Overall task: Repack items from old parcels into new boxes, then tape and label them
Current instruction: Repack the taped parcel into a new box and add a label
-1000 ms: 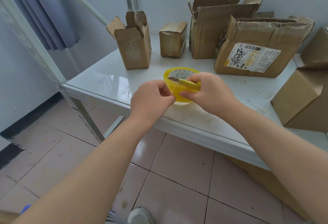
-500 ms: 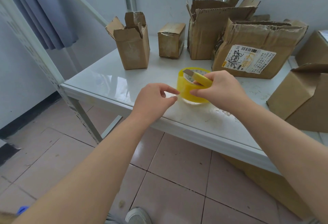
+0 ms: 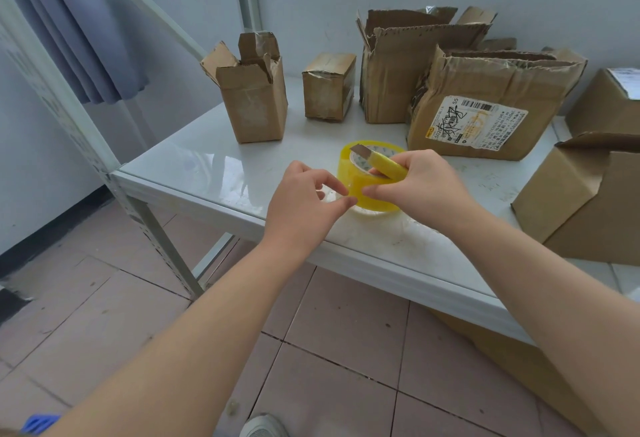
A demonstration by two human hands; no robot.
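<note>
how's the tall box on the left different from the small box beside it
The tall box has its top flaps open and torn; the small box is shut. The tall box stands higher and nearer the front edge of the table than the small box. Both are worn brown cardboard, upright, with no label showing.

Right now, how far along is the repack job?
Done: old parcels look opened, e.g. the small open box and the labelled parcel, flaps up. In hand: the right hand holds a yellow utility knife against the tape roll on the table; the left hand pinches at the roll's side, probably hunting the tape end. Left: no box is being sealed yet, so taping and labelling seem to remain.
</note>
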